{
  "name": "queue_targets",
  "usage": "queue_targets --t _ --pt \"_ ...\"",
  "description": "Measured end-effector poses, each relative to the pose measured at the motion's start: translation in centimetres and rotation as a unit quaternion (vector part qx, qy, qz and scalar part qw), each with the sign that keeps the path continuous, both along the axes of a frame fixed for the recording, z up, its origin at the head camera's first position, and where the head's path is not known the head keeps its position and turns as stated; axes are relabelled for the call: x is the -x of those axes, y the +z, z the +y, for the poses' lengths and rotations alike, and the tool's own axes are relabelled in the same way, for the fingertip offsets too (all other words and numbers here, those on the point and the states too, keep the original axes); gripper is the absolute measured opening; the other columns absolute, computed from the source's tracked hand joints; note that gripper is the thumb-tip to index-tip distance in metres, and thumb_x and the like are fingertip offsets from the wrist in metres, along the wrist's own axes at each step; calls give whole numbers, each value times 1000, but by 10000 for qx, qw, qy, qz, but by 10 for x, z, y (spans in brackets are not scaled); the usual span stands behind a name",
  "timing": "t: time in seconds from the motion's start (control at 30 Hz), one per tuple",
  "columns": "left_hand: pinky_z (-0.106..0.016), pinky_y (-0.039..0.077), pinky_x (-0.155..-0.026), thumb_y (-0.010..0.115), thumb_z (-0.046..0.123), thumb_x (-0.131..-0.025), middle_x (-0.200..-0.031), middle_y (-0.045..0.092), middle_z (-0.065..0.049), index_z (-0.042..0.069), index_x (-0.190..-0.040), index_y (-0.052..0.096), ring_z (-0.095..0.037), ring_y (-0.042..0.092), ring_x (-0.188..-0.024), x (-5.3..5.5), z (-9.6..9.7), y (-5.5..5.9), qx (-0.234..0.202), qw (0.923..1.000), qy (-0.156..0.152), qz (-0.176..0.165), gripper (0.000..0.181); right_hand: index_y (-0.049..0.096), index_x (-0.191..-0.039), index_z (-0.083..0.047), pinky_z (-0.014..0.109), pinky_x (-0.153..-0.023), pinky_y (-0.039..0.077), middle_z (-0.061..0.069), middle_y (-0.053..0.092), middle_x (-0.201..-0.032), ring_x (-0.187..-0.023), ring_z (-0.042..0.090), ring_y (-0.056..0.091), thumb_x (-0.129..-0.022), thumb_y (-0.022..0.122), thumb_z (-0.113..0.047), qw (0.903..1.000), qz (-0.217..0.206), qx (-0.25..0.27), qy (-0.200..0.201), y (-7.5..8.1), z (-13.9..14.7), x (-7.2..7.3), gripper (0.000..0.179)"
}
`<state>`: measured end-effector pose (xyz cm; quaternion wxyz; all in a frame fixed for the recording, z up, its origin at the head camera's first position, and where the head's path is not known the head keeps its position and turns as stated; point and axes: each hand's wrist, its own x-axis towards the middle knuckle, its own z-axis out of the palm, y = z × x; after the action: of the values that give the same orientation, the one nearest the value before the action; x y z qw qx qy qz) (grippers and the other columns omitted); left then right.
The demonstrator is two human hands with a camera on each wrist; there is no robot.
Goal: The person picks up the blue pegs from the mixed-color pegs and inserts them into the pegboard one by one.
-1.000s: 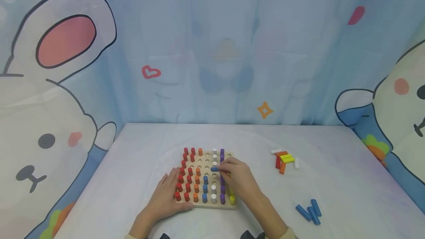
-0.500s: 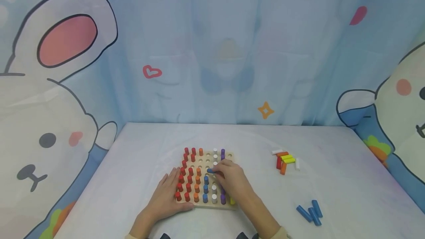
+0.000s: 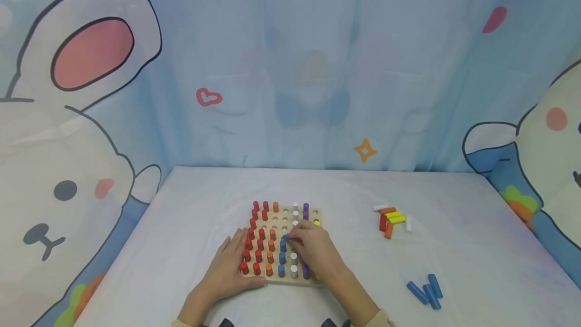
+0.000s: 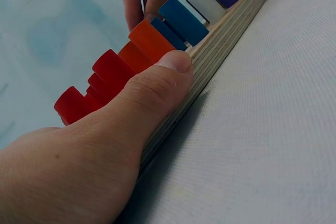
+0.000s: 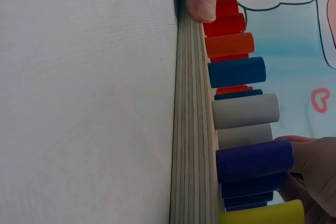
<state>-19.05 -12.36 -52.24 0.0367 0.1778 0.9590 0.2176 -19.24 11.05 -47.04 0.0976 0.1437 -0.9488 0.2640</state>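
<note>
A wooden pegboard (image 3: 290, 282) stands on the white table, with columns of red, orange, blue, white, purple and yellow pegs. My right hand (image 3: 317, 251) pinches a blue peg (image 3: 285, 237) between thumb and fingertips, just behind the column of blue pegs (image 3: 282, 258). The peg's lower end is hidden. Along the board's left side lies my left hand (image 3: 222, 274), fingers extended; its thumb (image 4: 157, 85) presses on the front edge in the left wrist view. Purple pegs (image 5: 254, 161) partly cover the right hand in the right wrist view.
To the board's right, a small pile of white, orange, red and yellow pegs (image 3: 395, 219) lies on the table (image 3: 354, 191). Nearer the front, 3 loose blue pegs (image 3: 432, 296) lie close together. A blue curtain (image 3: 317, 115) with cartoon rabbits hangs behind.
My right hand has moved left and slightly toward me, carrying the blue peg from beside the white column to the blue column. The left hand keeps its place on the board.
</note>
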Motion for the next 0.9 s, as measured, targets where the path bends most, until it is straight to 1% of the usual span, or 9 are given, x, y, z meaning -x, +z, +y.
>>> queue_targets --t 0.2,0.43,0.6,0.9 --pt "-48 14 -120 56 86 -62 -158 23 -10 8 -152 20 -23 20 -147 1 0 -1 -8 10000 11 21 124 75 -96 -13 22 -81 56 -5 67 -94 -90 11 67 -85 71 -14 9999 45 -80 116 -2 -1 1 12" --pt "-48 14 -120 56 85 -63 -158 23 -11 8 -152 20 -23 20 -147 2 0 -2 -6 10000 -18 87 123 74 -98 -15 21 -80 56 -6 69 -93 -88 10 67 -85 71 -15 9993 261 -213 128 -6 -4 1 13" --pt "-48 14 -120 57 85 -63 -158 23 -10 8 -152 20 -22 20 -147 2 0 -3 1 10000 -8 81 123 71 -99 -15 23 -80 56 -3 70 -95 -91 12 68 -85 71 -17 9997 226 -108 70 -7 -5 1 14" --pt "-49 15 -120 56 85 -63 -157 24 -11 7 -151 21 -24 21 -146 2 0 -4 -28 9999 -24 130 123 73 -94 -15 19 -81 55 -9 65 -93 -88 6 65 -84 72 -14 9994 334 51 15 -9 -7 0 10"
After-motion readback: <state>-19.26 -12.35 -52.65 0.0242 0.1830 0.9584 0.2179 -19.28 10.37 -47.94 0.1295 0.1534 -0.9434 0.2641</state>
